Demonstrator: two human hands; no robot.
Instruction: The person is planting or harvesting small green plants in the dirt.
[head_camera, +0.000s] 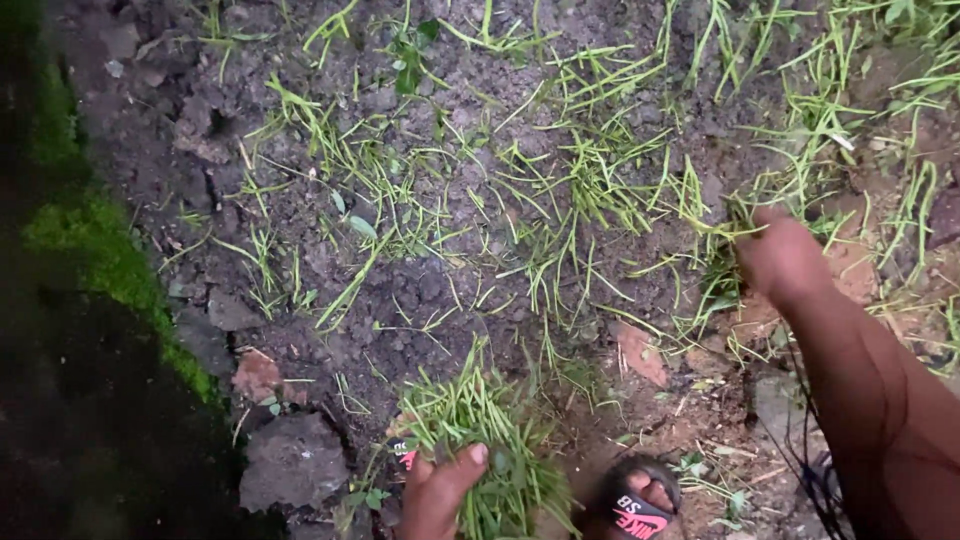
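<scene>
Gripping a bunch of pulled grass (485, 440) low beside the sandalled foot (640, 505), the left hand (440, 495) is risking dropped blades while the right hand (780, 255), its grip hidden, is reaching into grass still rooted in loose soil (420, 300).

Two hands, one bunch of grass (487, 450), one sandalled foot (640, 502), and two reddish stone shards (641, 352).

A thick bunch of thin green grass blades (487, 450) is sticking up and fanning out at the bottom edge, while more loose blades (600, 190) are lying scattered flat across the dark, lumpy soil (420, 300)
</scene>
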